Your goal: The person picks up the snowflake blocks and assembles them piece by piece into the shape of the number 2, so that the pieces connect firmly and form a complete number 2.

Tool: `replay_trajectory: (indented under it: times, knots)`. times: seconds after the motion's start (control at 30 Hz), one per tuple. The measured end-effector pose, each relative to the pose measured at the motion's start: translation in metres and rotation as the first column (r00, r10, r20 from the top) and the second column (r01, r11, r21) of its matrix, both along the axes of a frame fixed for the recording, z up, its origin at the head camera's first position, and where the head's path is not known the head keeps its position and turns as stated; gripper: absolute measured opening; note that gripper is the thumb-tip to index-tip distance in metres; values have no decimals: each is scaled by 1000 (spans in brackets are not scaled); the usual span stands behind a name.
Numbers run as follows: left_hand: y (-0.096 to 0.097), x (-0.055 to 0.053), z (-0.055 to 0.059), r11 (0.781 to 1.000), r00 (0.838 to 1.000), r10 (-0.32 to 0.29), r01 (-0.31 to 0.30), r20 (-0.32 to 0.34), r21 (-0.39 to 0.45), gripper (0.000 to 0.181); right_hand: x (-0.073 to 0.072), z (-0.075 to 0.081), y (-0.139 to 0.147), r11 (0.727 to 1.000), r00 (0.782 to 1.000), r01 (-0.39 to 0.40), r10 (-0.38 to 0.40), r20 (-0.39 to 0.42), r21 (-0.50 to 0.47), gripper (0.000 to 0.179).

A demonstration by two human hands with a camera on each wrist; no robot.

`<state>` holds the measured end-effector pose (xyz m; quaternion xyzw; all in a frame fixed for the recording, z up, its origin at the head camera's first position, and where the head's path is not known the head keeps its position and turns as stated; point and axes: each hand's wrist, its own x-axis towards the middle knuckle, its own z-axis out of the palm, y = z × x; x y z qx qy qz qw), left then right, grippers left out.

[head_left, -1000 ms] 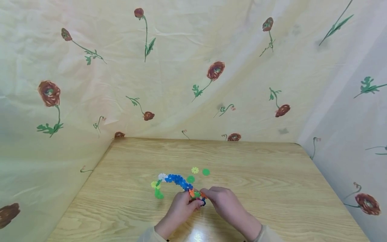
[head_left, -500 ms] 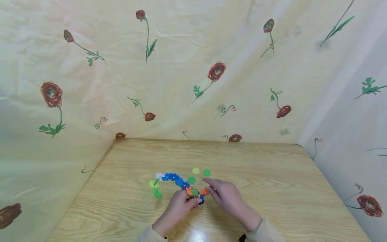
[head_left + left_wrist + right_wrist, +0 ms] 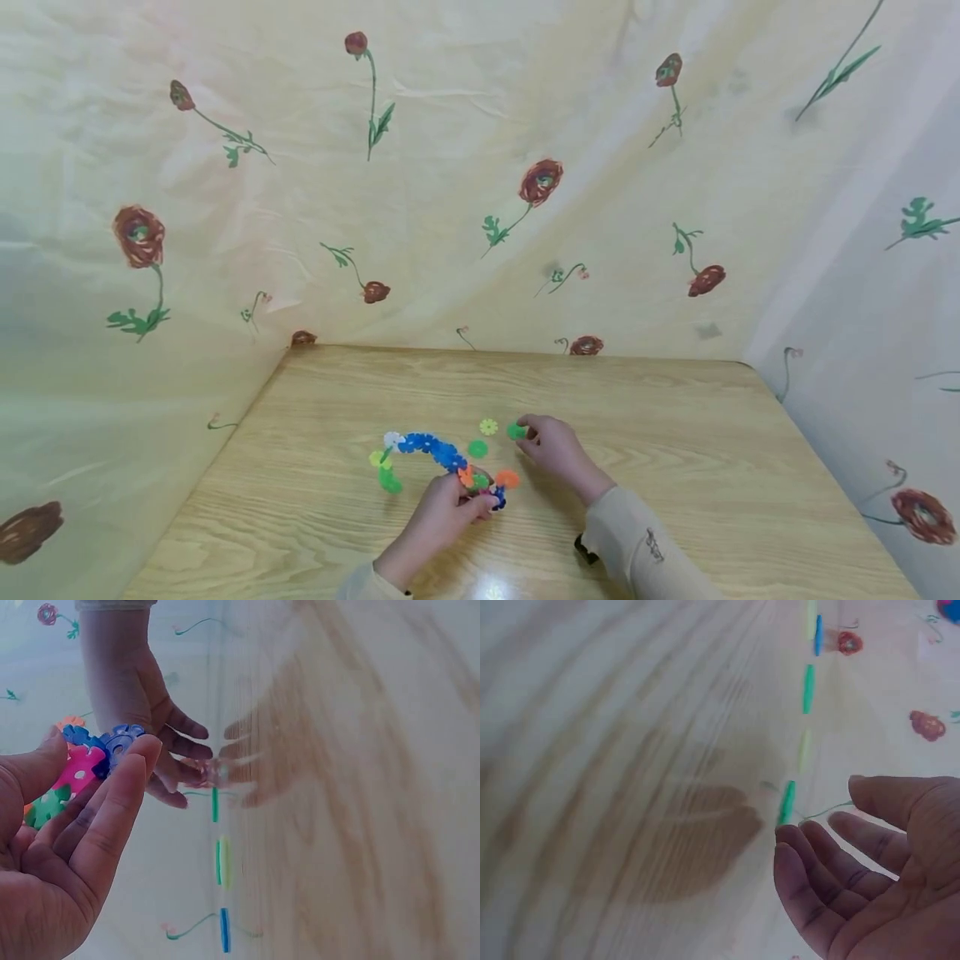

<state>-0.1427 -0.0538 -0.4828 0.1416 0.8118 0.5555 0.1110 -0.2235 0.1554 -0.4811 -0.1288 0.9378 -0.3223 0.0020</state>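
A curved chain of interlocking plastic snowflake discs (image 3: 431, 446) runs from green and yellow-green pieces at the left, past a white one, through blue to orange, green and dark blue pieces. My left hand (image 3: 442, 504) grips its right end. In the left wrist view, a pink disc (image 3: 80, 766) and a blue disc (image 3: 121, 744) sit between the thumb and fingers. An orange disc (image 3: 507, 479) stands out at that end. My right hand (image 3: 558, 450) is over a loose green disc (image 3: 514, 431), fingertips right at its edge, thumb held apart from the fingers.
A yellow-green disc (image 3: 488, 427) and another green disc (image 3: 477, 449) lie loose on the wooden table (image 3: 675, 433), between the chain and my right hand. A flower-printed cloth (image 3: 450, 167) hangs behind the table and at both sides.
My right hand has let go of the orange disc and moved away from the chain's end, forward to the loose green disc. The left hand keeps hold of the chain.
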Motion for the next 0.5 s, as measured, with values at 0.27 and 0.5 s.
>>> replay_trajectory:
  times: [0.27, 0.5]
  knots:
    - [-2, 1, 3, 1000, 1000, 2, -2, 6, -16, 12, -16, -12, 2, 995, 999, -23, 18, 46, 93, 50]
    - [-5, -2, 4, 999, 1000, 9, -9, 5, -48, 9, -20, -14, -1, 973, 1000, -22, 20, 12, 231, 37]
